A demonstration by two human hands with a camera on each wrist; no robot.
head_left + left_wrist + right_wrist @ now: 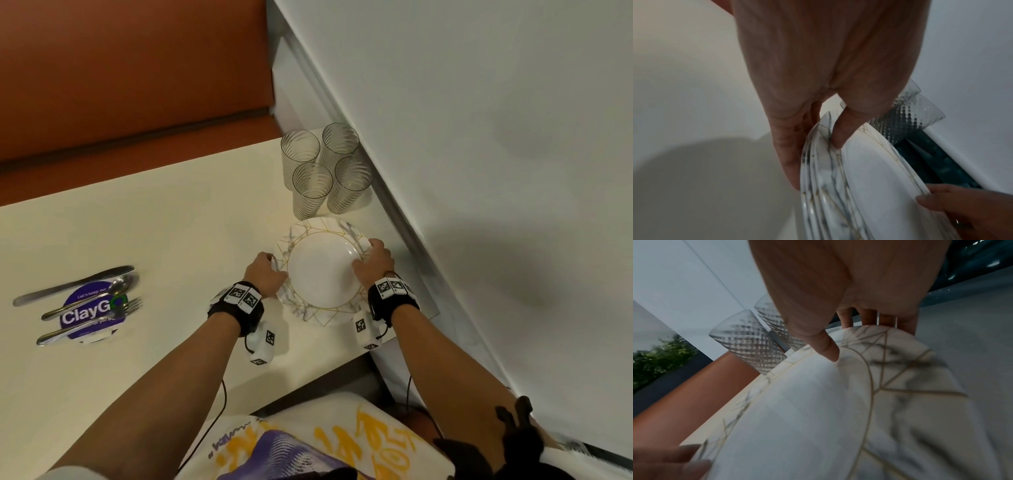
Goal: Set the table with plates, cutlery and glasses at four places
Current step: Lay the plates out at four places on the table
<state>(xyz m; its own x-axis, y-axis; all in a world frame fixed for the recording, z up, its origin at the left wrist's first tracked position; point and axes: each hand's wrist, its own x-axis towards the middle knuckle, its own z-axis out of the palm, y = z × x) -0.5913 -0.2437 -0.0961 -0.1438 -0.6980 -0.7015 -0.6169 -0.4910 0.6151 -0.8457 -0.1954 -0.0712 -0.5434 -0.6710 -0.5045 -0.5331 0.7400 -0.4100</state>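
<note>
A stack of white marbled plates (pixel 322 270) with gold lines sits on the cream table (pixel 171 222), near its right edge. My left hand (pixel 269 274) grips the stack's left rim: in the left wrist view the thumb (pixel 839 136) lies on the top plate (pixel 869 178) and the fingers run down the side. My right hand (pixel 373 262) grips the right rim, thumb (pixel 828 350) on the plate (pixel 818 418), fingers curled behind its edge. Several ribbed glasses (pixel 325 168) stand just behind the plates. A knife, spoon and fork (pixel 89 301) lie at the far left.
A white wall (pixel 479 171) runs close along the table's right side. An orange bench (pixel 120 85) stands beyond the far edge. The cutlery rests on a purple ClayGo sticker (pixel 87 313). The table's near edge (pixel 325 373) lies just below my wrists.
</note>
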